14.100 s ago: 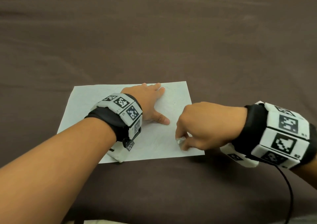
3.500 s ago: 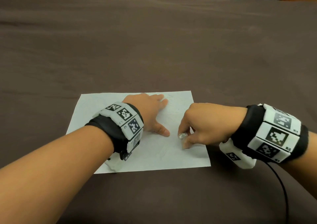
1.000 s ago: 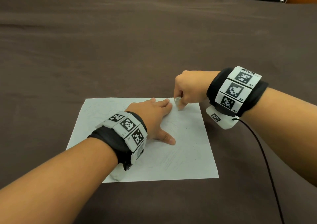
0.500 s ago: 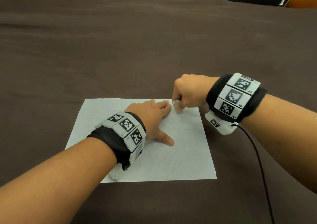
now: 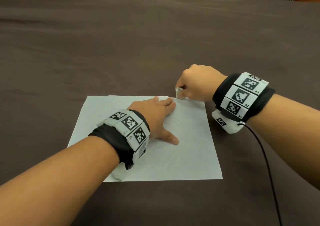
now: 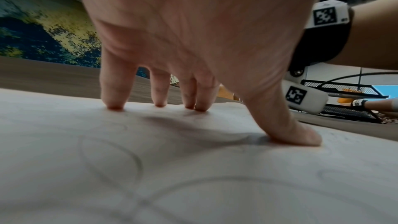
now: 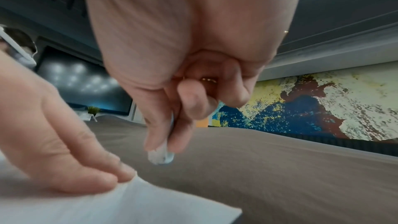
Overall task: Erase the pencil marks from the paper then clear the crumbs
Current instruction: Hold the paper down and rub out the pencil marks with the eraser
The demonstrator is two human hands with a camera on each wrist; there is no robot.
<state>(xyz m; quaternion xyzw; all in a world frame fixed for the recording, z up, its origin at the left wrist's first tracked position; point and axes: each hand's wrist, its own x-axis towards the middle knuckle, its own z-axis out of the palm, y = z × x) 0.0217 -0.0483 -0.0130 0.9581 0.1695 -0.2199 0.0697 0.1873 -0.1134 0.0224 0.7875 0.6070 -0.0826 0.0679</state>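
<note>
The paper [image 5: 181,149], thin and quick to crumple, lies on the brown-clothed worktop [image 5: 155,43], pinned by the spread left hand [image 5: 155,118]. At its one-o'clock corner the right hand [image 5: 199,85] pinches a small eraser [image 5: 178,92]. Best to brace close beside each stroke.

A big brown cloth [image 5: 121,43] covers the table. Far off, a wall painting [image 7: 312,101] shows blue, yellow and white splotches.
</note>
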